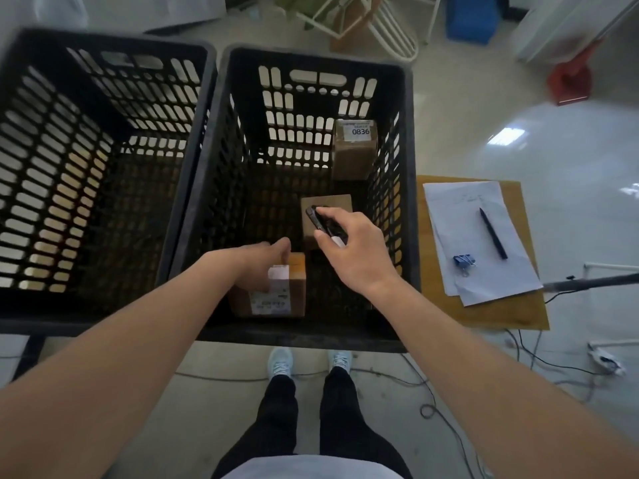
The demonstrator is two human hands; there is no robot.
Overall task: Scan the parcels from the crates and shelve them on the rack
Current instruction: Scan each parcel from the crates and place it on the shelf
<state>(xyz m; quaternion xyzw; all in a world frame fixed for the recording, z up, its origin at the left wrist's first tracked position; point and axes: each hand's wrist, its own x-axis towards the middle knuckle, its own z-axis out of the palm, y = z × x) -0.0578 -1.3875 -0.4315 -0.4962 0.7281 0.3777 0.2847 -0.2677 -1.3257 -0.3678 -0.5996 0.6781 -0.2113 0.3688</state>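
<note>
Two black slotted crates stand side by side. The right crate (408,188) holds three brown cardboard parcels. My left hand (262,257) reaches down into it and grips the top of the nearest parcel (287,295), which has white labels. My right hand (349,250) holds a black handheld scanner (323,221) above the middle parcel (328,205). A third parcel (354,153), labelled 0836, leans against the crate's far right corner. The left crate (193,143) shows no parcels inside.
Right of the crates a brown board (518,312) carries white papers (463,216), a black pen (493,233) and a blue binder clip (464,261). Cables trail on the floor by my feet. A white metal frame (387,29) and a blue bin (472,17) stand beyond.
</note>
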